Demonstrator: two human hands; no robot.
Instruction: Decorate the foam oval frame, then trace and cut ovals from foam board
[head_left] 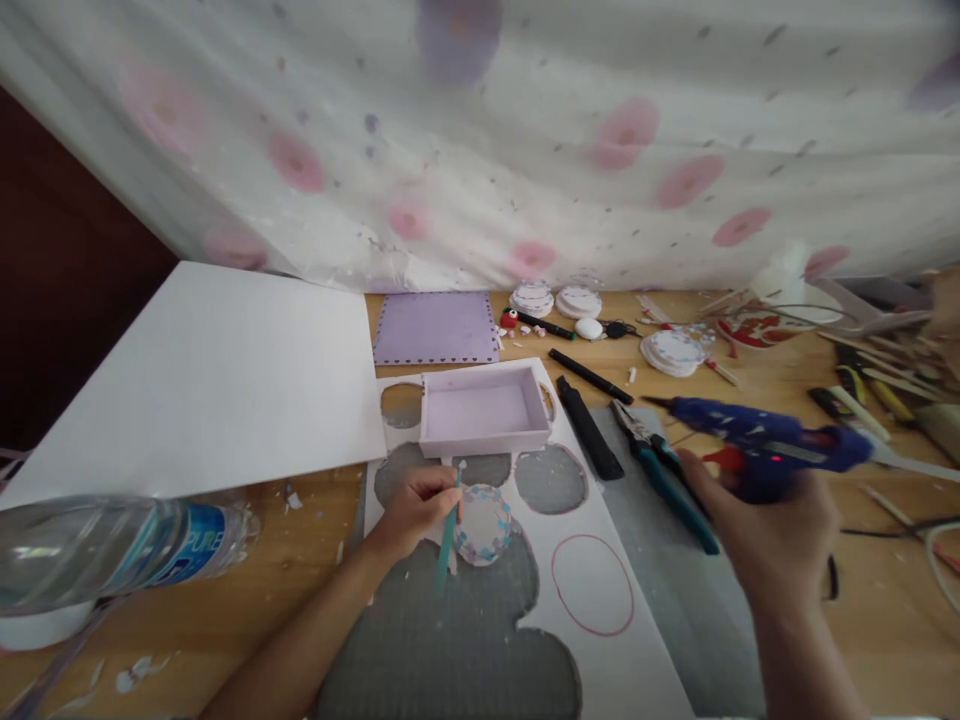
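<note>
While the fingers of the left hand (411, 512) pinch a teal strip (445, 550) near its upper end, the round patterned disc (484, 525) sits just beside them, immediately to their right; whether the fingertips actually touch its edge, I can't tell. Down from that pinch runs the strip, slanting past the disc's left side. Over to the right, well apart from the disc, the right hand (780, 535) has its fingers wrapped round the handle of a blue glue gun (772, 445), nozzle aimed left, a small red light glowing on its body. Pliers (667, 485) with teal handles lie just to the left of that grip, on the grey mat (724, 640). Beneath the left hand there's a white sheet (630, 675) full of rounded cut-outs, a red-outlined circle (592, 585) marked on it to the right of the disc. Beyond the fingers, at the sheet's far end, stands a shallow lilac box (484, 440), and on the left of the worktop (300, 560) a clear bottle (112, 555) lies on its side.
</note>
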